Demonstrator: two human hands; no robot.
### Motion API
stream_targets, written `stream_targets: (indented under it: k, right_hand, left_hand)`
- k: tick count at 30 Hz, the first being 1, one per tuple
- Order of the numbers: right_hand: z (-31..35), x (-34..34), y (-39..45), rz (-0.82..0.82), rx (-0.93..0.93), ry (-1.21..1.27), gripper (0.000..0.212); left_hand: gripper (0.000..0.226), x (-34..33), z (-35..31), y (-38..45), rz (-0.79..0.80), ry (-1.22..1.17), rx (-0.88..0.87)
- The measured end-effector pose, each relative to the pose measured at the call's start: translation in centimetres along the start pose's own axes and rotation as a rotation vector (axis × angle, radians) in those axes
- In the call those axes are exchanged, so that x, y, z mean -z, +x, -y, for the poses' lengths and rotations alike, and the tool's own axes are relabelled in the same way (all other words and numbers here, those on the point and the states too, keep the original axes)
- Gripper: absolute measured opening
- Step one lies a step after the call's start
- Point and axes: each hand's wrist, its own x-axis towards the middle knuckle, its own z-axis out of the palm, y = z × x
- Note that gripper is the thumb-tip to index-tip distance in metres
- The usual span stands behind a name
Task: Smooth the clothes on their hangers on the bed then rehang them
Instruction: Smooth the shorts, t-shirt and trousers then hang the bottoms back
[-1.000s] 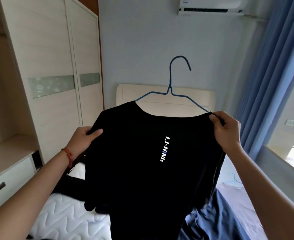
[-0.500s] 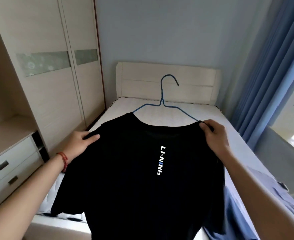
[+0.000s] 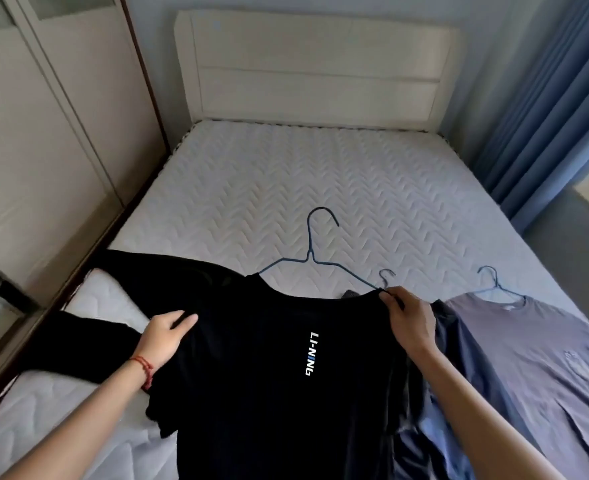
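Along the bed's left edge, beside the wardrobe (image 3: 43, 150), a long-sleeved black garment (image 3: 88, 337) lies spread on the quilted mattress (image 3: 286, 188), its hanger hidden from me. Next comes my left hand (image 3: 163, 336), red cord at the wrist, gripping the left shoulder of the black T-shirt (image 3: 279, 393), thumb on top and the other fingers tucked under the cloth. White lettering runs down the shirt, which sits on a blue wire hanger (image 3: 315, 252) whose hook points toward the headboard (image 3: 317, 67). I cannot tell whether the shirt is already flat on the bed or just above it. My right hand (image 3: 412, 327) pinches the shirt's right shoulder where the hanger's arm ends, fingers curled tight. Just beyond it, a dark navy garment (image 3: 445, 344) lies partly under the black shirt, a small hook (image 3: 387, 277) showing above. Toward the bed's right edge, a grey-blue T-shirt (image 3: 535, 368) lies flat on its own hanger (image 3: 493, 282), near the blue curtain (image 3: 545, 98).

By my reading, the task is in its early half: garments are being laid out, this one is not yet smoothed, and all the rehanging remains.
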Motion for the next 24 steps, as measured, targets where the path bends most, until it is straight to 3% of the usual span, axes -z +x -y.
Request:
stream_targets:
  k: [8, 16, 20, 24]
  right_hand:
    - [-4.8, -10.2, 11.7, 0.023, -0.068, -0.091, 0.023]
    - [-8.1, -20.3, 23.2, 0.038, 0.006, -0.089, 0.025]
    - [-12.1, -26.4, 25.4, 0.132, -0.017, -0.166, 0.026]
    - [-16.5, -30.7, 24.5, 0.196, -0.025, -0.228, 0.030]
  left_hand:
    - [0.025, -6.5, 3.8, 14.5, -0.047, 0.083, 0.028]
    - [0.034, -12.2, 7.6, 27.4, -0.177, 0.113, 0.032]
    - [0.020, -16.2, 10.8, 29.2, -0.205, 0.215, 0.048]
    - [0.026, -20.3, 14.3, 27.8, -0.194, 0.475, -0.031]
